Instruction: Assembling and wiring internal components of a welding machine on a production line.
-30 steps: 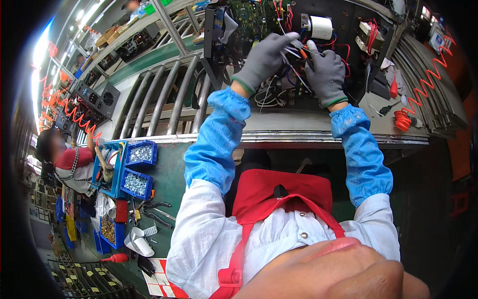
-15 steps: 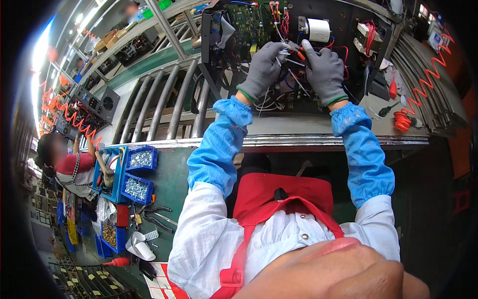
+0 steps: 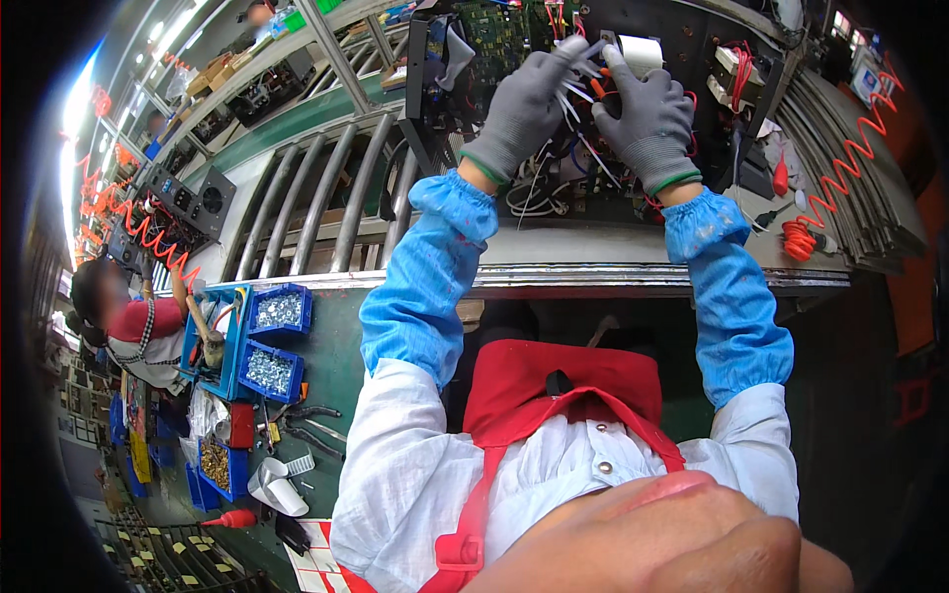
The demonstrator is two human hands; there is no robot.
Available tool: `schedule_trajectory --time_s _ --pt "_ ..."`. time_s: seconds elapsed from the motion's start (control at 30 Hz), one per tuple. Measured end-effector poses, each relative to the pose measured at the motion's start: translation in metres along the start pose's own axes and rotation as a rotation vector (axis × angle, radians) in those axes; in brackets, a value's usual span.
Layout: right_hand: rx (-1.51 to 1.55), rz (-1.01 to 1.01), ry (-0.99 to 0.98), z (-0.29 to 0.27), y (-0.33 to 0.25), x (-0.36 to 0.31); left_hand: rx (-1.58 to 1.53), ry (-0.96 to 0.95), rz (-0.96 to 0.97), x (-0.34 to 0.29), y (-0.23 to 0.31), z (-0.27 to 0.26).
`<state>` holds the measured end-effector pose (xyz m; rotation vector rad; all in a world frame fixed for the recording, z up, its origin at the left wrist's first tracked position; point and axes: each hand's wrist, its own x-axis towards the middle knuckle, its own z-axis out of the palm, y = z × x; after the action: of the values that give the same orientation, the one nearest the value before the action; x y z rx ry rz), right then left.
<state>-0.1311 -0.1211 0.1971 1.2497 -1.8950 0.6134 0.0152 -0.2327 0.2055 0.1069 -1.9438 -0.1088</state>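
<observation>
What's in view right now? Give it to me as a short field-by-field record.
Left hand: gray-gloved, fingertips at thin white strips; exact grip unclear
Right hand: gray-gloved, thumb and fingers around an orange piece; contact unclear
Work area: open dark housing
Inside housing: green circuit board; white cylinder, partly hidden by the right hand
Left of housing: metal roller conveyor
Person's left side: two blue bins of small silvery parts; pliers
Far right: coiled orange hose
</observation>
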Motion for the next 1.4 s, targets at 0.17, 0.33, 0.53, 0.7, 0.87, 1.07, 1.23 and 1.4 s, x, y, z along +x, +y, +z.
schedule_trajectory --time_s 0.17,0.33,0.53,0.7,0.87,1.07,1.23,1.4 --pt "0.025 0.025 -0.008 0.005 -0.006 0.001 -0.028 -0.101 0.061 0.002 0.005 -0.001" --pt "-0.07 0.08 -0.051 0.012 -0.018 0.007 -0.023 -0.068 0.029 -0.001 0.004 -0.001" --pt "0.055 0.023 -0.065 0.031 -0.003 -0.004 -0.111 -0.014 -0.045 -0.01 -0.008 0.002" --pt "0.112 0.065 -0.211 0.019 0.017 -0.042 -0.21 0.041 -0.264 -0.046 -0.035 -0.003" --pt "-0.045 0.085 -0.339 0.014 0.012 -0.063 0.043 -0.29 -0.158 -0.062 -0.014 0.006" --pt "-0.012 0.069 -0.299 0.018 0.001 -0.061 -0.071 -0.327 -0.017 -0.057 -0.004 0.019" --pt "-0.018 0.099 -0.296 0.023 -0.002 -0.063 -0.059 -0.329 -0.055 -0.064 -0.006 0.017" --pt "0.003 0.104 -0.288 0.026 -0.005 -0.063 -0.085 -0.249 -0.011 -0.063 0.0 0.021"
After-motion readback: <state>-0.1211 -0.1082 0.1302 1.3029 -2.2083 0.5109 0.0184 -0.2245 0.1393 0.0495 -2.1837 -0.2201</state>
